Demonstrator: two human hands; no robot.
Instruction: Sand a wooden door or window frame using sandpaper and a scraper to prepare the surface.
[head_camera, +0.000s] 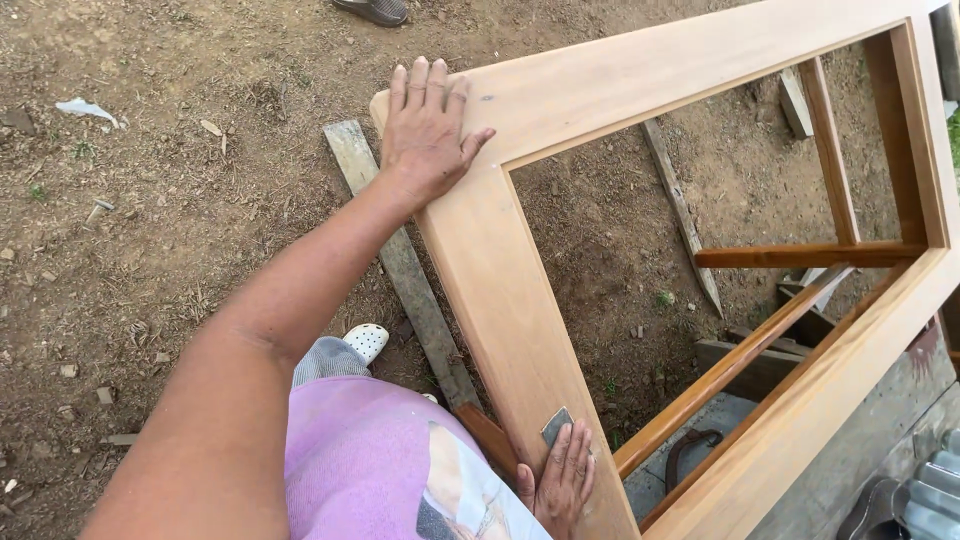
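**Inspector:** Head view, looking down. What do you have in hand?

**Operator:** My left hand lies flat on the far left corner of the frame, fingers spread, gripping nothing. My right hand presses a small grey pad, probably sandpaper, against the near end of the same rail; fingers are together on top of it, not curled round it. The frame lies tilted across the picture, from that corner out to the far right, above bare dirt.

**Inspector:** Supports?

**Operator:** I can't tell what carries it. An old plank lies on the ground under the left rail, and scrap wood sits under the right side.

**Inspector:** Risks?

**Operator:** In my judgement, three. The left hand is only a flat brace, so a hard push on the pad could swing the frame. The pad is loose under my fingers and could skid off the edge. My foot in a white shoe stands just beside the rail, where a dropped frame would land.
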